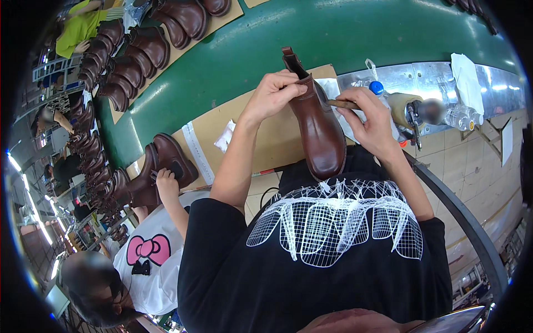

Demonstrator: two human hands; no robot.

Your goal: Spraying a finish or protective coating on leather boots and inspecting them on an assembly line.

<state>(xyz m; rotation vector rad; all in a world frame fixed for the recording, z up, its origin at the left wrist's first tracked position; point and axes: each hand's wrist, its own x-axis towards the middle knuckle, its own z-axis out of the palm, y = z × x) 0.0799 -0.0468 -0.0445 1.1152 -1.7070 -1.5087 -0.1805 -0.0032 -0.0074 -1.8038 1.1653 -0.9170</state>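
Observation:
A brown leather ankle boot (321, 130) lies with its toe toward my chest and its opening pointing away. My left hand (273, 94) grips the boot's upper near the opening. My right hand (371, 119) holds a thin brown stick-like tool (341, 104) against the boot's right side. The boot rests over a brown cardboard sheet (266, 139) on a green conveyor belt (250, 55).
A plastic bottle with a blue cap (377, 89) and a second bottle (458, 116) lie on a metal shelf (433, 75) to the right. A person in a white shirt at my left holds another brown boot (161, 166). Several boots (139, 50) line the belt's far left.

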